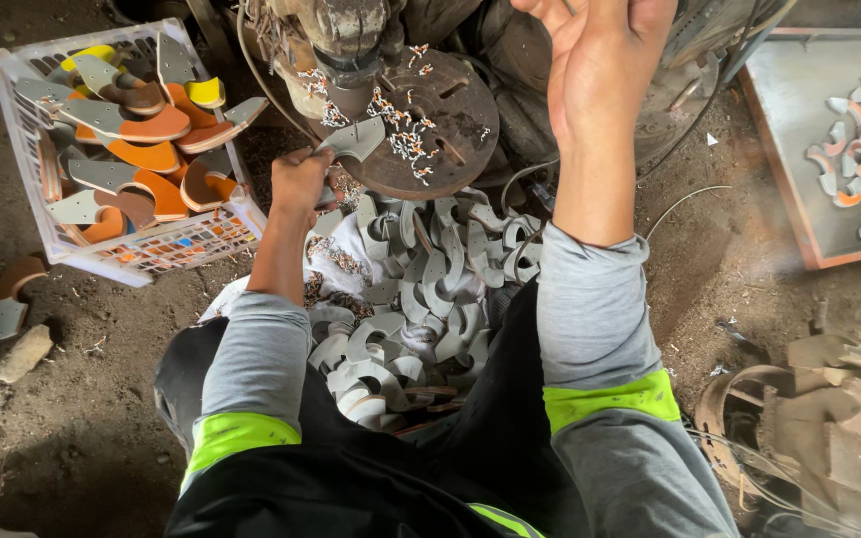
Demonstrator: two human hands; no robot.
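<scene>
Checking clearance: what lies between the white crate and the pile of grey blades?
In the head view, the left hand and its forearm cross that gap between white crate and pile of grey blades, over bare dirt floor.

Left hand (300,184) grips a grey curved metal blade piece (354,139), its tip on the round rusty drill-press table (445,115) littered with swarf. Right hand (598,60) raised, fingers loose, holding nothing visible. Pile of grey curved metal blanks (421,299) below; white plastic crate (196,244) with orange-grey pieces at left.
</scene>
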